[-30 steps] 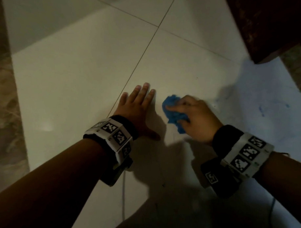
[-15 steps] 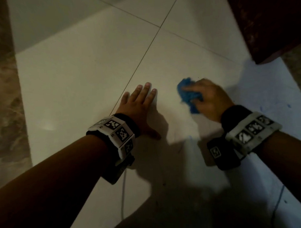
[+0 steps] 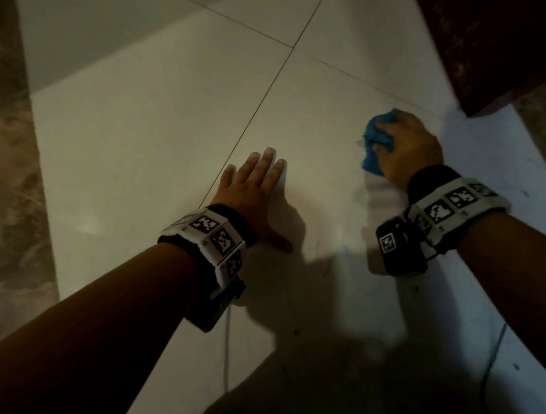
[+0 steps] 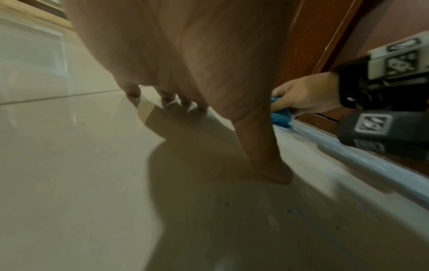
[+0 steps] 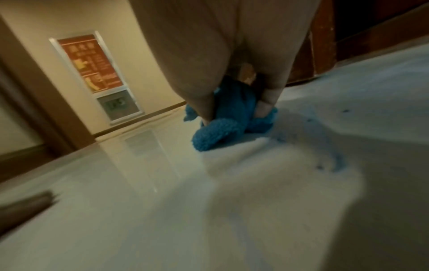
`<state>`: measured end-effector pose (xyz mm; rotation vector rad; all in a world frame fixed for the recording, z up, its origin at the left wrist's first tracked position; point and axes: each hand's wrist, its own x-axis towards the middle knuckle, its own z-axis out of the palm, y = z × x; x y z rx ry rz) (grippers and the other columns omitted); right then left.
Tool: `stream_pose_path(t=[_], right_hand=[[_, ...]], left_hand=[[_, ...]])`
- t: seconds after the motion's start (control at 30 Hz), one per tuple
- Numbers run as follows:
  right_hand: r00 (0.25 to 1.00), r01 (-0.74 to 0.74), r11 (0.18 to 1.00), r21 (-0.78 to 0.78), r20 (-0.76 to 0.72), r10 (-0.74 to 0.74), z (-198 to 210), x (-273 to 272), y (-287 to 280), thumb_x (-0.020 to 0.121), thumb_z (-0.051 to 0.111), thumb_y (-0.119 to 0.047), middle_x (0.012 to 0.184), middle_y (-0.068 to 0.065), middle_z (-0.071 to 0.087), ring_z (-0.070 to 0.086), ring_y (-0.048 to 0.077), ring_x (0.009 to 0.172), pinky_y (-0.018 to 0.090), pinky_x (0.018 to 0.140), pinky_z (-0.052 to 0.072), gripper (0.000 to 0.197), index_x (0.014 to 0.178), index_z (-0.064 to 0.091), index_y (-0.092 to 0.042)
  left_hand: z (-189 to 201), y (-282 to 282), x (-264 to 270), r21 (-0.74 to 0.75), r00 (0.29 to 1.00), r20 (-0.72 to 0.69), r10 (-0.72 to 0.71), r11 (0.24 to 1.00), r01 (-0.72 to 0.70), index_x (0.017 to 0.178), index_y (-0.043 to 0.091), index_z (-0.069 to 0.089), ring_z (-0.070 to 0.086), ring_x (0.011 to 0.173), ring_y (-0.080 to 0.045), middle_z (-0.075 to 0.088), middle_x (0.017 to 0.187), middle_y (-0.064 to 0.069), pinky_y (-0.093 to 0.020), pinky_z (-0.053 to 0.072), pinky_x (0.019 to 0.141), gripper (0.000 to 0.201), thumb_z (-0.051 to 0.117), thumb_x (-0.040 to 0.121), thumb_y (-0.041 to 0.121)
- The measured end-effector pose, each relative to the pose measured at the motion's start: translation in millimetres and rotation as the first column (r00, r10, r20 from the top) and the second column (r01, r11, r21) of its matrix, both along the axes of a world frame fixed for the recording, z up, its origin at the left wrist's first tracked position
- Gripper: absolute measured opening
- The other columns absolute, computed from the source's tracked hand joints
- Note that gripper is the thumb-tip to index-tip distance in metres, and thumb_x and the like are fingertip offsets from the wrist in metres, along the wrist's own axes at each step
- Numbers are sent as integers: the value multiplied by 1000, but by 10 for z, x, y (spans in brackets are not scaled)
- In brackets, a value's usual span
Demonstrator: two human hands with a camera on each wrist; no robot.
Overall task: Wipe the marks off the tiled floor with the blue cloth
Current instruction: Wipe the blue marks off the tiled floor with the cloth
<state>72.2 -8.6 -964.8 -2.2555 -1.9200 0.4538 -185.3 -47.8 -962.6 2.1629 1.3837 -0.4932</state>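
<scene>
Two hands are down on the tiled floor [image 3: 157, 124]. The left hand [image 3: 252, 189] lies flat with straight fingers spread and the thumb out to the side, grasping nothing; from the left wrist view its fingertips [image 4: 133, 93] and thumb press on the glossy tile, just right of a grout line. The right hand [image 3: 407, 146] is clenched round the blue cloth [image 3: 374, 138], which is bunched into a wad and pressed to the floor; the cloth sticks out on the hand's left side. In the right wrist view the thumb and fingers curl over the fluffy blue cloth [image 5: 223, 126], whose lower edge touches the tile.

Both hands are well apart, the right one farther forward, near the corner of a dark brown wooden piece [image 3: 489, 44] at the upper right. Small blue marks [image 3: 525, 194] dot the floor to the right of the right wrist, and a faint blue smear [image 5: 336, 157] lies beside the cloth. Each wrist carries a white band [image 3: 214, 236] with black-and-white square codes. A red sign [image 5: 90, 62] hangs on the far wall.
</scene>
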Motion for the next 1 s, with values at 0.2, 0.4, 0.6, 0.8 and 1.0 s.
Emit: stream_pose_path(t=[0.2, 0.4, 0.6, 0.8, 1.0], right_hand=[[833, -525, 849, 60, -167, 527, -106, -399, -341, 74, 36, -37, 128, 13, 58, 55, 28, 118, 35, 99, 36, 61, 119, 62, -6], [980, -166, 984, 67, -96, 172, 14, -95, -213, 72, 45, -24, 127, 24, 56, 56, 39, 114, 39, 102, 38, 57, 121, 59, 1], [820, -562, 824, -67, -176, 545, -91, -604, -612, 78, 64, -7, 137, 3, 52, 54, 28, 113, 26, 102, 32, 54, 130, 54, -17], [918, -225, 962, 155, -296, 263, -36, -171, -451, 70, 63, 2, 123, 25, 58, 58, 34, 113, 13, 99, 31, 44, 115, 62, 3], [802, -531, 847, -21, -336, 494, -54, -609, -727, 72, 63, 5, 131, 7, 57, 55, 23, 116, 26, 100, 39, 52, 120, 63, -13]], left_hand=[[-1, 0, 1, 6, 1000, -1, 10, 1000, -10, 151, 24, -18, -18, 147, -20, -28, 157, 3, -44, -5, 119, 137, 71, 60, 73], [3, 0, -6, 7, 1000, 0, 4, 1000, -4, 151, 24, -19, -19, 146, -20, -28, 157, 3, -44, -6, 119, 136, 71, 61, 73], [5, 4, 5, -7, 1000, -24, -6, 1000, 6, 151, 24, -20, -19, 146, -21, -29, 157, 2, -44, -4, 119, 136, 71, 62, 72], [7, 11, -3, 4, 1000, -29, -8, 1000, 8, 151, 24, -19, -18, 147, -21, -28, 157, 2, -44, -3, 120, 136, 70, 62, 74], [23, 11, -2, 2, 999, -39, -9, 1000, 9, 151, 23, -19, -17, 147, -21, -27, 157, 1, -43, -2, 119, 135, 71, 63, 71]])
